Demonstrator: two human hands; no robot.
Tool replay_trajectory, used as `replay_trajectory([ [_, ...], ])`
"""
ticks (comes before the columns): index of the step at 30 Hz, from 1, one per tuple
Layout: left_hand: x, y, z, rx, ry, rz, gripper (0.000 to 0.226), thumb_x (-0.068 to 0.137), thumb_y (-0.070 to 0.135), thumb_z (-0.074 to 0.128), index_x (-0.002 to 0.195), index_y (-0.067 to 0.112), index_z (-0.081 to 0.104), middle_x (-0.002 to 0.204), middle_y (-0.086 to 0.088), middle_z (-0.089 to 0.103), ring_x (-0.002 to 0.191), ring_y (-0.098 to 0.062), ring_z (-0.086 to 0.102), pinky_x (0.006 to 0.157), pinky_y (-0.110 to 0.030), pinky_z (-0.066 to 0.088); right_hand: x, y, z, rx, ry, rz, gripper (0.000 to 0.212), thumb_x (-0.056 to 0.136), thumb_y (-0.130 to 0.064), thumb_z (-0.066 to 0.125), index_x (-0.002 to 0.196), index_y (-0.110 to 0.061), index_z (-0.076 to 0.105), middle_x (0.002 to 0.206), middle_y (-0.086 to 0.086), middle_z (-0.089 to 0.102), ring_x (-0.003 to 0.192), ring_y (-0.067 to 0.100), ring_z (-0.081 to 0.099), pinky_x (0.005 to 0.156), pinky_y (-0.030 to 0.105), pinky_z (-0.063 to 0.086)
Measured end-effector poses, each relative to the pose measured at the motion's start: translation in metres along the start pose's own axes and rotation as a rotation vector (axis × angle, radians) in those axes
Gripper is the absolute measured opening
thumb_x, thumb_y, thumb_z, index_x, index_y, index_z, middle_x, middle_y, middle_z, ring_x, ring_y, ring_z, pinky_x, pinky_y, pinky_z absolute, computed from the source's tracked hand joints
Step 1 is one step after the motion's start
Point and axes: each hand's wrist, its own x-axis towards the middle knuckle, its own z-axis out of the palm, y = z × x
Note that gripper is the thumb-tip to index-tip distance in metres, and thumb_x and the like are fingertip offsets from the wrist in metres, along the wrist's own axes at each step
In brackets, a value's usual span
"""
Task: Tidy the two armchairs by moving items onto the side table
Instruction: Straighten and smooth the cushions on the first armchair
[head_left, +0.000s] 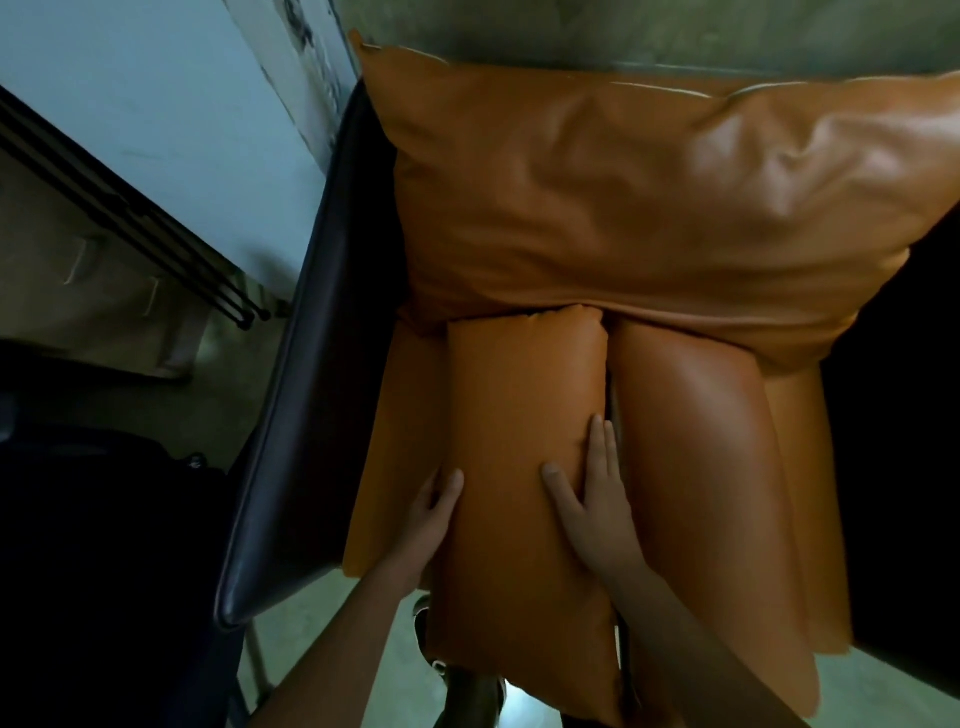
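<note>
I look straight down onto an armchair with orange leather cushions. A big back cushion leans at the top. Two long orange cushions lie side by side on the seat: the left one and the right one. My left hand presses the left edge of the left cushion. My right hand holds its right edge, fingers reaching into the gap between the two cushions. Both hands clasp that cushion from either side. The side table is out of view.
The chair's dark leather left arm runs along the seat; the right side is black and in shadow. A pale wall and a dark rail lie at the left. Grey floor shows below the seat's front edge.
</note>
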Motion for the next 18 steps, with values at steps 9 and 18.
replay_trajectory([
  [9,-0.026,-0.018,0.002,-0.104,0.019,0.086,0.109,0.062,0.076,0.078,0.153,0.052,0.023,0.149,0.011,0.046,0.120,-0.013,0.057,0.086,-0.035,0.055,-0.011,0.001,0.003,0.033,-0.024,-0.006,0.096,0.078,-0.091,0.044,0.146,-0.065,-0.018,0.161,-0.036,-0.010,0.145,0.000,0.013,0.117,0.043,0.029],
  [18,-0.069,-0.019,-0.007,-0.049,0.129,0.156,0.107,0.061,0.072,0.083,0.148,0.064,0.021,0.146,0.017,0.046,0.120,-0.008,0.056,0.098,-0.041,0.054,-0.021,-0.001,0.020,0.141,-0.110,-0.035,0.101,0.075,-0.088,0.055,0.147,-0.066,-0.013,0.165,-0.029,-0.001,0.147,0.009,0.026,0.113,0.050,0.039],
])
